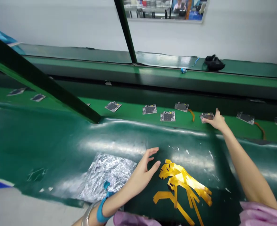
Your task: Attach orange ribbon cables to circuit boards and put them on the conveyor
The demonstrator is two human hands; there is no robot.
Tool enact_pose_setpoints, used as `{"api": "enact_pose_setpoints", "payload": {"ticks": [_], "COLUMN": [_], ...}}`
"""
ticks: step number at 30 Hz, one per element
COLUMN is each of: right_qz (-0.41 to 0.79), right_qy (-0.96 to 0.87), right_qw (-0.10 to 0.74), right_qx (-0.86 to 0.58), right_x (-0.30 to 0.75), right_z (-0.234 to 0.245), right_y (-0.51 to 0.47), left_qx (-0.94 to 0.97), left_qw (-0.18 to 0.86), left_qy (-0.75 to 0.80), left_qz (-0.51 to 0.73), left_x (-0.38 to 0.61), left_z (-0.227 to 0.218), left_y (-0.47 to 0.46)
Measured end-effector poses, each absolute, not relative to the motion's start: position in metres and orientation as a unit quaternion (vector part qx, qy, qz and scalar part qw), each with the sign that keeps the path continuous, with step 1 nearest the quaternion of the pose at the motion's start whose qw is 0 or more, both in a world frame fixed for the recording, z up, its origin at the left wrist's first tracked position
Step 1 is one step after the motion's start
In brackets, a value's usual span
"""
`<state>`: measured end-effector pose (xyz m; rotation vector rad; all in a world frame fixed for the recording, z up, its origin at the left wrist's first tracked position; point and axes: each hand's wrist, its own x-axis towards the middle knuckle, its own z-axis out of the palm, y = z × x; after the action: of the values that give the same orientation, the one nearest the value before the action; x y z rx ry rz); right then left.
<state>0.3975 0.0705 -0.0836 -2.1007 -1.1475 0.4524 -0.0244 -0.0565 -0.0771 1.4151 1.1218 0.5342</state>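
My right hand [217,121] reaches out over the green belt to a small circuit board [206,116]. Its thumb overlaps the board's near side, and the fingers stand apart at the board's right end; the board looks flat on the belt. Above the near work surface hovers my left hand [146,168], empty, with thumb and fingers apart. It wears a blue wrist strap [102,210]. Just right of it lies a loose pile of orange flex cables [184,179]. Below and left of this hand, a crinkled silver foil sheet [107,172] rests on the mat, partly covered by my forearm.
Several more circuit boards [168,116] lie spaced along the belt [131,114]; some have an orange cable [260,130] attached. A slanting green post [46,80] crosses at left. On the back ledge are a black bundle [214,62] and a blue clip with cord [183,70].
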Motion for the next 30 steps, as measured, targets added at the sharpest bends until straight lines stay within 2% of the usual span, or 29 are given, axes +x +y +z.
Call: {"api": "enact_pose_setpoints", "payload": {"ticks": [5,10,13,14,16,18,20,24,30], "right_qz": [0.154,0.149,0.227,0.300,0.434,0.502,0.475,0.367,0.369], "right_qy": [-0.415,-0.408,-0.462,-0.490,-0.510,-0.514,-0.531,-0.571,-0.598], "right_qw": [0.364,0.447,0.481,0.494,0.470,0.439,0.435,0.433,0.408], "right_qx": [-0.820,-0.782,-0.709,-0.652,-0.575,-0.540,-0.551,-0.594,-0.584], "right_x": [0.418,0.385,0.327,0.305,0.265,0.237,0.223,0.222,0.219], "right_z": [-0.093,-0.068,-0.044,-0.037,-0.027,-0.025,-0.029,-0.043,-0.040], "right_y": [0.057,0.030,-0.010,-0.026,-0.059,-0.088,-0.107,-0.120,-0.117], "left_qx": [0.623,0.649,0.636,0.628,0.609,0.582,0.554,0.537,0.590], "left_qw": [0.588,0.587,0.600,0.609,0.653,0.713,0.749,0.732,0.680], "left_qy": [0.466,0.420,0.406,0.401,0.369,0.329,0.321,0.385,0.413], "left_qz": [0.219,0.241,0.266,0.271,0.258,0.212,0.168,0.166,0.141], "left_x": [-0.019,-0.001,0.010,0.013,0.016,0.016,0.013,0.007,0.001], "left_z": [-0.073,-0.060,-0.046,-0.040,-0.029,-0.022,-0.019,-0.026,-0.032], "left_y": [-0.051,-0.047,-0.045,-0.044,-0.045,-0.048,-0.054,-0.071,-0.083]}}
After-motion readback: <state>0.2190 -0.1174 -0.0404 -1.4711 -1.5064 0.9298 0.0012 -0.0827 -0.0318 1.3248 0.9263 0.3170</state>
